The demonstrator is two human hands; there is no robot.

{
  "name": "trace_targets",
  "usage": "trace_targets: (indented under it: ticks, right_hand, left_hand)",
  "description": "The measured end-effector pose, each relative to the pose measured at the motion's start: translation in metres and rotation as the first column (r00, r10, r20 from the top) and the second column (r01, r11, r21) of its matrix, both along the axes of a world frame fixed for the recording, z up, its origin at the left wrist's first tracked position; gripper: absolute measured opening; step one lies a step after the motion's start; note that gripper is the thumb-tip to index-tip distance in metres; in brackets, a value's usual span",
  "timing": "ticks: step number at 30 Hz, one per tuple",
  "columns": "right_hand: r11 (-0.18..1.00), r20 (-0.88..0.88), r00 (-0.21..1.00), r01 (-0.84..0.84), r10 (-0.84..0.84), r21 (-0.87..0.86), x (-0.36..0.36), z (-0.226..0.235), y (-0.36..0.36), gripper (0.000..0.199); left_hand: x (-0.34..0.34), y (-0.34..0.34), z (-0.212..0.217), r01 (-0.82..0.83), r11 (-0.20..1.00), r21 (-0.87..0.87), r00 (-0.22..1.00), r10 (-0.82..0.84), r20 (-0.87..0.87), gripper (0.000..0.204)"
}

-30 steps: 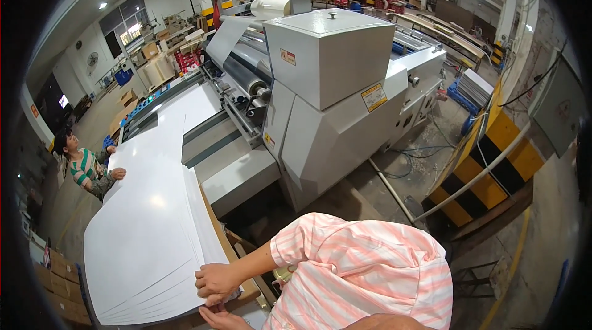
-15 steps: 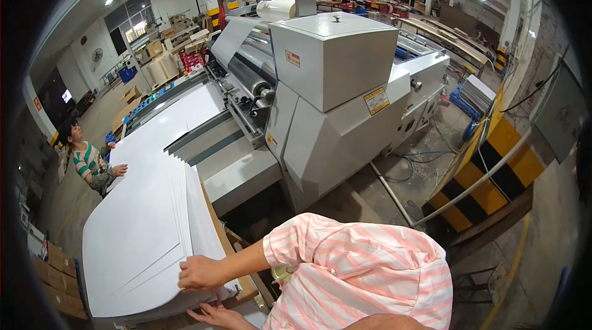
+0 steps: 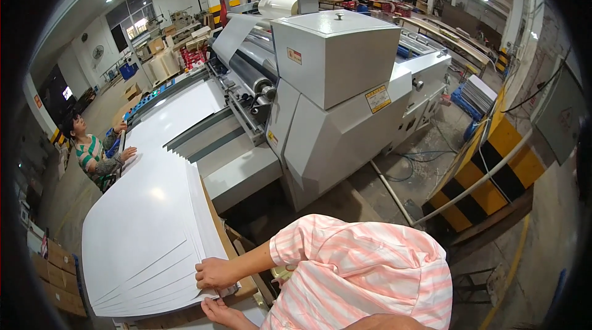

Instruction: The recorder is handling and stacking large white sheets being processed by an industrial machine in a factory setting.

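A tall stack of large white paper sheets (image 3: 142,225) lies at the left, its upper sheets fanned in steps along the near and right edges. My right hand (image 3: 216,273) is closed over the sheets' near right edge, fingers curled against the paper. Just below it, my left hand (image 3: 225,314) pinches the near corner of the sheets from beneath, its fingertips partly hidden by the paper. Across the stack, a co-worker in a green-striped top (image 3: 91,154) rests one hand (image 3: 127,154) on the far left edge.
A large grey-white machine (image 3: 336,96) with metal rollers (image 3: 250,74) stands beyond the stack. White sheets (image 3: 188,108) lie on its feed bed. Brown cartons (image 3: 61,281) sit at lower left. A yellow-and-black striped barrier (image 3: 487,176) and a pipe (image 3: 394,197) are at the right.
Both my hands have moved slightly right, and my left fingers have closed on the sheet corner. More steps show in the fanned sheets. The co-worker's hands have moved up along the far edge.
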State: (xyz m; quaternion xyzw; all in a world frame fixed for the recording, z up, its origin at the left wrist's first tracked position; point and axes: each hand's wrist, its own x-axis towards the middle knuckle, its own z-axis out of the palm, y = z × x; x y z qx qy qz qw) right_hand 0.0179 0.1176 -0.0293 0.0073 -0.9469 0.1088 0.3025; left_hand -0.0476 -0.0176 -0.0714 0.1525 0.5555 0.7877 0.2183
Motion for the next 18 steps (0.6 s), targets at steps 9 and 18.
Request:
trace_targets:
  ticks: [9, 18]
  right_hand:
    - [0.995, -0.211, 0.972, -0.089, 0.098, 0.053, 0.009, 0.02, -0.006, 0.022]
    - [0.983, -0.186, 0.975, 0.092, -0.121, -0.158, -0.016, 0.065, 0.003, 0.016]
  left_hand:
    - [-0.002, -0.006, -0.006, -0.025, 0.999, 0.04, 0.997, 0.028, -0.069, 0.044]
    - [0.001, -0.002, 0.004, 0.05, 0.997, -0.053, 0.998, -0.052, -0.032, 0.038]
